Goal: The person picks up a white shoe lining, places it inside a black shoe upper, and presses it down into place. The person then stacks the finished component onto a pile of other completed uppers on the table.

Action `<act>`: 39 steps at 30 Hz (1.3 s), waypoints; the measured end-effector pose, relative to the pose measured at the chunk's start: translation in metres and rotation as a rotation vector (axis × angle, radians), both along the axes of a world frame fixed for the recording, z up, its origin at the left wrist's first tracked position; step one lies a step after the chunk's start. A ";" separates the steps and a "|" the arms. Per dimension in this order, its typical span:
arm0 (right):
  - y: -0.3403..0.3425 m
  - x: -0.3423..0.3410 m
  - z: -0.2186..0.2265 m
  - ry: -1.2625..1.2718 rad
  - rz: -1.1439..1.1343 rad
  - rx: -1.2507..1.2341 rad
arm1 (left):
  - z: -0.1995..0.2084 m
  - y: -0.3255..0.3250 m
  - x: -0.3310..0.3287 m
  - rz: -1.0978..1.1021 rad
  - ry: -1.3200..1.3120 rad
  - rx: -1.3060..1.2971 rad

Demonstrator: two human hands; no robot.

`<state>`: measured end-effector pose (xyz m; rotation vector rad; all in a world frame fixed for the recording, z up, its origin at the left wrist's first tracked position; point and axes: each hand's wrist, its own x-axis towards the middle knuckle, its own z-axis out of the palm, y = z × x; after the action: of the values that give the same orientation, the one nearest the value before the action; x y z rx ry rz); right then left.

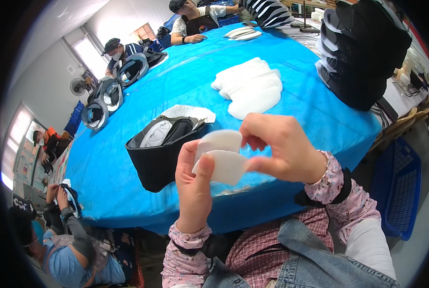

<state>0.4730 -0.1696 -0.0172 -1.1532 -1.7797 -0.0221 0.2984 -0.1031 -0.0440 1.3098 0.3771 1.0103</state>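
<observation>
My left hand (pixel 194 185) grips two thin white curved pads, its thumb lying across the lower pad (pixel 226 168). The upper pad (pixel 220 138) stands out behind it in a fan. At their right edge is my right hand (pixel 284 149), fingers curled by the upper pad and thumb against the lower one's corner; its fingertips are slightly blurred. Just left of and behind my left hand stands a black fabric cap-like piece (pixel 152 161), with a grey-white patterned insert (pixel 157 133) inside and a white flap at its back. Beyond my hands lies a heap of similar white pads (pixel 248 84).
A blue sheet (pixel 176 77) covers the table. Tall stacked black fabric pieces (pixel 358 57) stand at right. Several round grey-black pieces (pixel 95 114) line the left edge. A blue plastic basket (pixel 399 189) sits at lower right. Co-workers sit around, one (pixel 75 254) close at lower left.
</observation>
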 end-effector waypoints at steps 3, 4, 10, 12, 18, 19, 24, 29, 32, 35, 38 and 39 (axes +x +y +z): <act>-0.006 -0.014 0.007 -0.097 -0.052 0.012 | -0.002 -0.001 0.002 0.118 0.020 0.124; -0.005 -0.015 0.005 -0.098 -0.055 0.012 | -0.002 0.000 0.002 0.115 0.019 0.124; -0.001 -0.018 -0.002 0.020 0.051 -0.124 | -0.002 0.007 -0.002 0.139 -0.015 0.137; 0.001 -0.019 -0.002 0.025 0.100 -0.142 | 0.001 0.008 -0.004 0.124 0.002 0.136; 0.002 -0.021 -0.006 0.078 0.184 -0.165 | 0.001 0.013 -0.006 0.050 0.002 0.038; 0.002 -0.023 -0.005 0.074 0.185 -0.162 | 0.001 0.014 -0.007 0.051 -0.002 0.040; 0.002 -0.029 -0.004 0.039 0.120 -0.158 | 0.000 0.016 -0.011 0.065 0.011 0.091; 0.005 -0.026 0.000 0.034 0.122 -0.105 | 0.017 0.037 -0.027 0.179 0.052 0.501; 0.005 -0.012 -0.010 0.039 0.046 -0.131 | 0.027 0.085 -0.055 0.597 0.137 0.574; 0.021 -0.025 -0.018 0.667 0.204 -0.428 | -0.009 0.171 -0.119 0.842 0.372 0.488; 0.049 -0.011 -0.055 1.065 0.399 -0.723 | -0.014 0.155 -0.106 0.191 0.327 -0.247; 0.053 -0.013 -0.060 1.180 0.380 -0.818 | -0.014 0.149 -0.101 0.186 0.323 -0.250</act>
<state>0.4604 -0.1169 -0.0769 -0.9581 -0.8478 1.4167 0.1972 0.0460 -0.0583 1.2242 0.8577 0.8710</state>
